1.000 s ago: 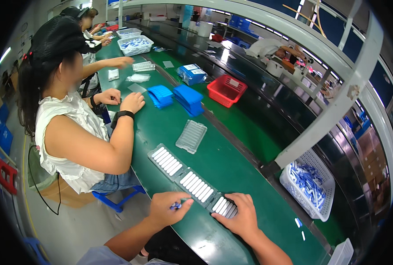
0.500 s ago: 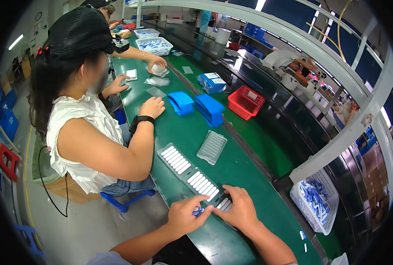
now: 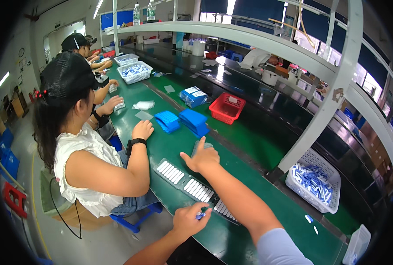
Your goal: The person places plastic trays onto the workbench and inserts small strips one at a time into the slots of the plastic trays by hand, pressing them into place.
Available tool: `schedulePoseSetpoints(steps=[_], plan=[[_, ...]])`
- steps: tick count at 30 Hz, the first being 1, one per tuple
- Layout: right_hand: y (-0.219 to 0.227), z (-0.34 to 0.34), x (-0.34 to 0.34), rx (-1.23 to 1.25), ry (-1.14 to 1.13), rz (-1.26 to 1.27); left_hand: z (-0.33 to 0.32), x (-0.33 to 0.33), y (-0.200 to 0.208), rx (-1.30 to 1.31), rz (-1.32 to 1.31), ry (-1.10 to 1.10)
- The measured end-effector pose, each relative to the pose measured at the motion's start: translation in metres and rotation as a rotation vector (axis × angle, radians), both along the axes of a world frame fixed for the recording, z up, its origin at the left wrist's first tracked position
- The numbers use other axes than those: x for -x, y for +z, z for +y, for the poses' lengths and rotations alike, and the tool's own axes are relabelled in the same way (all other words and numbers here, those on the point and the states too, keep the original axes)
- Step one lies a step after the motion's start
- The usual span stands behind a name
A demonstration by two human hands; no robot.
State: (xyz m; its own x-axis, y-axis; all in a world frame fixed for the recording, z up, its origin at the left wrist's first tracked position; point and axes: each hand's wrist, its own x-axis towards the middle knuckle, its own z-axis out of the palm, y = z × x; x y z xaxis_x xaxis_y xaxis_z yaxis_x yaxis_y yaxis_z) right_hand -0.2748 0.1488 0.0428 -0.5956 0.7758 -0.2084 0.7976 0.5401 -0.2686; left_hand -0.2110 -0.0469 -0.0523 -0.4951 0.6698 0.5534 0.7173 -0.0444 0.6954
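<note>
Low at the table's near edge, my left hand (image 3: 191,219) is closed on small blue-and-white pieces. My right hand (image 3: 203,157) reaches farther out across the table, thumb and index finger spread, over a clear plastic tray (image 3: 209,145) that it partly covers. Whether the fingers touch that tray is hard to see. Between my arms runs a row of three trays (image 3: 181,183) with slim white sticks (image 3: 197,190) lying side by side. My right forearm hides part of the nearest tray in that row.
A co-worker in a white top (image 3: 88,170) sits at left, one hand (image 3: 142,129) on the table. Beyond are blue ridged holders (image 3: 193,122), a red basket (image 3: 226,108) and a blue packet (image 3: 192,96). At right, a white basket (image 3: 334,187) holds blue-and-white pieces beside a metal post (image 3: 318,126).
My right hand has left the nearest tray and stretched forward to the clear tray. The left hand has come slightly away from the row, still closed. The view has shifted.
</note>
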Motion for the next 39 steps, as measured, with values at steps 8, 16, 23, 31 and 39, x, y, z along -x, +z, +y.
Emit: schedulePoseSetpoints(steps=[8,16,23,31,39], plan=[[-0.028,0.065,-0.018,-0.021,0.083,-0.137,0.004,-0.001,-0.002,-0.028,-0.108,0.082],[-0.027,0.083,-0.251,-0.253,0.487,0.064,0.004,-0.004,-0.003,0.053,-0.084,0.095],[-0.019,-0.007,-0.441,-0.253,0.407,0.152,-0.005,-0.010,-0.004,0.063,-0.073,0.117],[-0.043,-0.071,-0.516,-0.087,0.092,0.581,0.003,-0.074,0.016,0.737,0.340,-0.540],[-0.064,-0.058,-0.520,-0.089,0.140,0.758,0.074,-0.187,0.093,0.868,0.339,-0.802]])
